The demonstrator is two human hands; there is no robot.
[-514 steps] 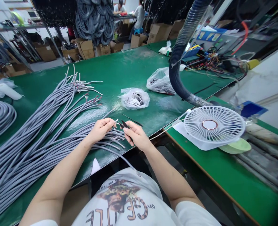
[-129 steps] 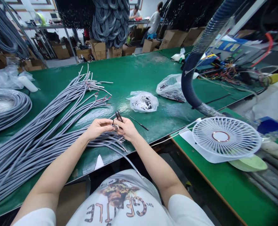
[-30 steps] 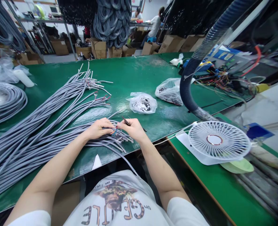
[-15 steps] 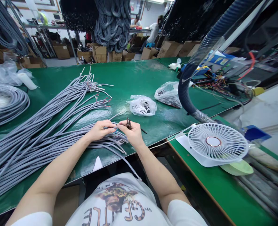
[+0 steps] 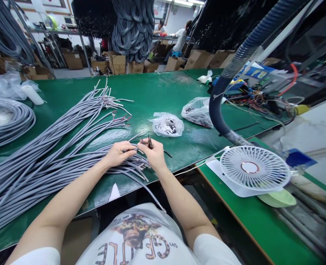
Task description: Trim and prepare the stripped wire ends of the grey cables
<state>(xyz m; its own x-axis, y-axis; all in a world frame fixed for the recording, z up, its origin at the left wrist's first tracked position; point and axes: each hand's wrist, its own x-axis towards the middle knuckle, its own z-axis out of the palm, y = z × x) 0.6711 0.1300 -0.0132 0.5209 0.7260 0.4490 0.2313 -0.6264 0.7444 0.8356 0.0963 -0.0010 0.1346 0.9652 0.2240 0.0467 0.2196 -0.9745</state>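
A gray cable (image 5: pixel 136 149), its end mostly hidden by fingers, lies between the hands above the smooth bundle (image 5: pixel 77 165). The left hand (image 5: pixel 121 152) pinches it tightly; the right hand (image 5: pixel 153 151) curls closed around dark cutters (image 5: pixel 150 141) (apparently slim-bladed, though small here). Folds distort the lettering (image 5: pixel 118 253) on the white shirt (image 5: pixel 149 209).

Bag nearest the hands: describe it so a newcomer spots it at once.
On the green table, look just beyond the right hand. There sits a translucent bag, its white and dark pieces in view. Unlike the larger bag by the hose, it lies apart from the hose and nearer the hand.
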